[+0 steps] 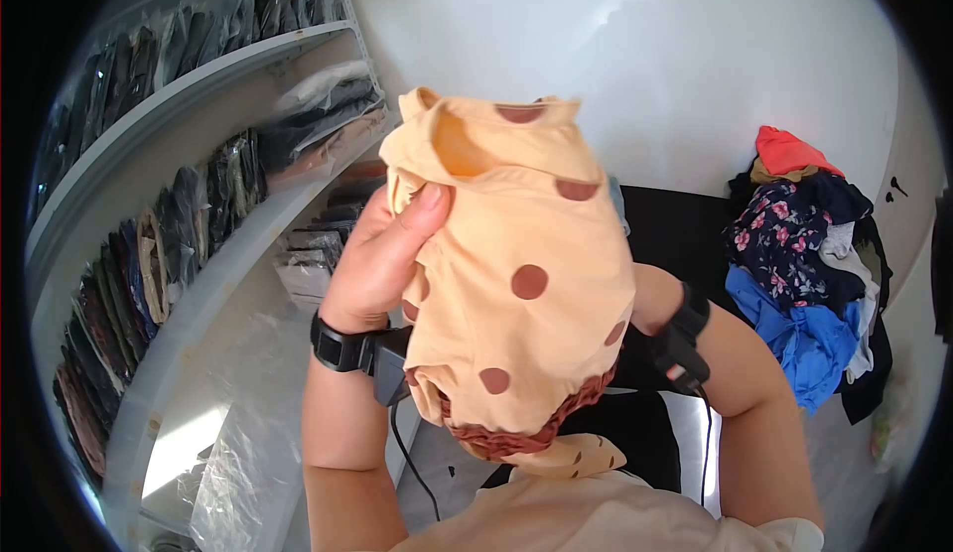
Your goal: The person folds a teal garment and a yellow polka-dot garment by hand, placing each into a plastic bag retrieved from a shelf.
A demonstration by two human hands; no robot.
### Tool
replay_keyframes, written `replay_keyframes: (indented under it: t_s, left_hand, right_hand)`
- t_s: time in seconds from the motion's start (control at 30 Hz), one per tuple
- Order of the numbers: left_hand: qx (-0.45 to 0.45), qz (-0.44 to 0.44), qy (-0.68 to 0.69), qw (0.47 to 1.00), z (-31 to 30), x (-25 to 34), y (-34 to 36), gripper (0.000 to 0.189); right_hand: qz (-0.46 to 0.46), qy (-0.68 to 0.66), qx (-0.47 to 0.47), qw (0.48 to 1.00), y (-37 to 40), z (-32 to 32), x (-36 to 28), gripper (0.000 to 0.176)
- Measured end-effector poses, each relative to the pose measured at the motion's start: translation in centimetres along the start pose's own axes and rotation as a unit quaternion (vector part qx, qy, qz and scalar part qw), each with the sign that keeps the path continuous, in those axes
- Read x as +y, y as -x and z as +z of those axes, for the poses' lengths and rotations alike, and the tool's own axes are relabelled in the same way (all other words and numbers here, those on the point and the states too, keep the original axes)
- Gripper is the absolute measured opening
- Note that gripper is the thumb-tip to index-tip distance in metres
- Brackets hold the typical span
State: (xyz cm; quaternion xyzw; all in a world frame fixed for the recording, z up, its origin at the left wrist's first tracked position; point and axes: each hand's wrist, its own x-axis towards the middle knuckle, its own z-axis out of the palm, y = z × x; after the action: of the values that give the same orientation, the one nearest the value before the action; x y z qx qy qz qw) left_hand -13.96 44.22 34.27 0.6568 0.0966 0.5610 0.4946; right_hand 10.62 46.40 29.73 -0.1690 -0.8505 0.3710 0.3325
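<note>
A pale yellow garment [556,244] with brown dots and a ruffled reddish-brown edge hangs in front of me, its neck-like opening at the top. My left hand [382,244] pinches its upper left side, thumb on the front and the other fingers behind the cloth. The garment covers the fingers of my right hand [657,299]; only the part near the wrist shows at its right side. Another bit of yellow cloth [576,456] with small dark marks lies below the ruffle, against my body.
Shelves [213,264] packed with bagged clothes curve along the left. A heap of clothes [794,264], with floral, blue and red pieces, is on the right by a black surface [680,224]. Clear plastic [248,473] hangs at the lower left. A white wall [635,56] stands behind.
</note>
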Motion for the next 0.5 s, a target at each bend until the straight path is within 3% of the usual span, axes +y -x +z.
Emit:
replay_keyframes:
  t_s: [0.03,0.07,0.1,0.17,0.2,0.27,0.3,0.37,0.43,0.5]
  left_hand:
    - [0.0,-0.002,-0.002,1.0,-0.9,0.3,0.0,0.037]
    - [0.033,-0.006,-0.11,0.993,-2.7,0.9,0.1,0.035]
    - [0.064,-0.011,-0.215,0.974,-4.0,1.4,0.2,0.032]
    - [0.142,-0.005,-0.283,0.949,-5.2,2.8,-0.2,0.024]
    - [0.165,0.006,-0.328,0.93,-6.2,3.3,-0.4,0.023]
    - [0.229,0.015,-0.393,0.89,-8.1,4.1,-0.9,0.024]
    - [0.268,0.012,-0.415,0.869,-8.9,4.4,-1.3,0.026]
    - [0.26,0.044,-0.391,0.882,-10.1,4.7,-2.0,0.029]
    - [0.242,0.046,-0.414,0.876,-9.9,5.1,-2.3,0.029]
    - [0.248,0.059,-0.438,0.862,-9.8,5.6,-2.9,0.028]
  right_hand:
    - [-0.007,0.005,-0.021,1.0,0.4,0.1,0.2,0.038]
    - [-0.014,0.009,-0.041,0.999,0.9,0.0,0.4,0.036]
    - [0.098,0.158,0.047,0.981,1.1,-0.9,0.3,0.022]
    - [0.204,0.148,0.206,0.946,2.5,-4.4,-0.5,0.012]
    - [0.248,0.169,0.268,0.916,2.7,-5.5,-3.9,0.013]
    - [0.162,0.025,0.463,0.871,4.0,-7.8,-5.4,0.021]
    - [0.13,0.063,0.481,0.865,5.4,-10.8,-5.0,0.022]
    - [0.125,0.098,0.494,0.855,6.7,-13.7,-6.3,0.02]
    - [-0.015,0.358,0.383,0.851,7.3,-15.7,-7.1,0.022]
    - [-0.013,0.398,0.366,0.841,7.2,-15.7,-9.4,0.027]
